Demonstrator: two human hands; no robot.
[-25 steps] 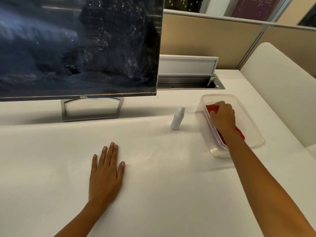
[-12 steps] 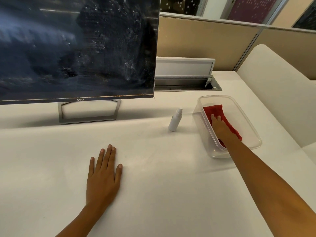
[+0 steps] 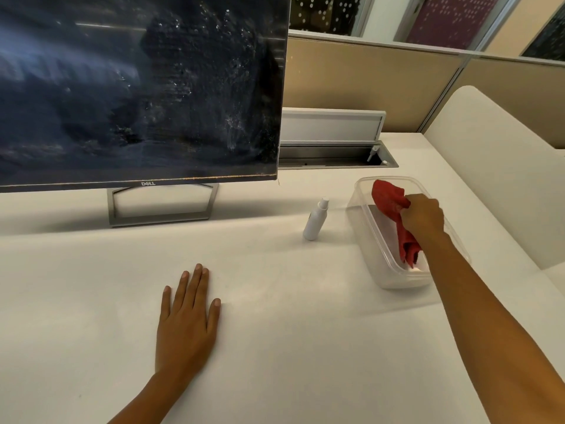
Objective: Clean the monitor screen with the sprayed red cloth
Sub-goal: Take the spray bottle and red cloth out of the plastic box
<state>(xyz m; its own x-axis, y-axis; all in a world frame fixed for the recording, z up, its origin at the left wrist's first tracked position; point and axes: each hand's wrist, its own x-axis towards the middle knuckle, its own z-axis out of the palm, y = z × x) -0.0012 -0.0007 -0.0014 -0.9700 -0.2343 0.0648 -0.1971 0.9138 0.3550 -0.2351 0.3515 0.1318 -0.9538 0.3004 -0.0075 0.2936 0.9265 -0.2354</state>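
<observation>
Gripping the soft, crumpled red cloth (image 3: 387, 199) in closed fingers, the right hand (image 3: 423, 214) lifts it over the clear plastic tub (image 3: 400, 275) near the desk's (image 3: 275, 301) right edge. Up and leftward stands the glossy, smeared monitor screen (image 3: 137, 87); the left hand (image 3: 186, 319) lies flat, open and empty, near the front edge.

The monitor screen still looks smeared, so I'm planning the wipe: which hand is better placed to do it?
The right hand. It already grips the red cloth, lifting it from the clear container. The left hand lies flat and empty on the desk. The monitor screen shows streaks and specks.
</observation>
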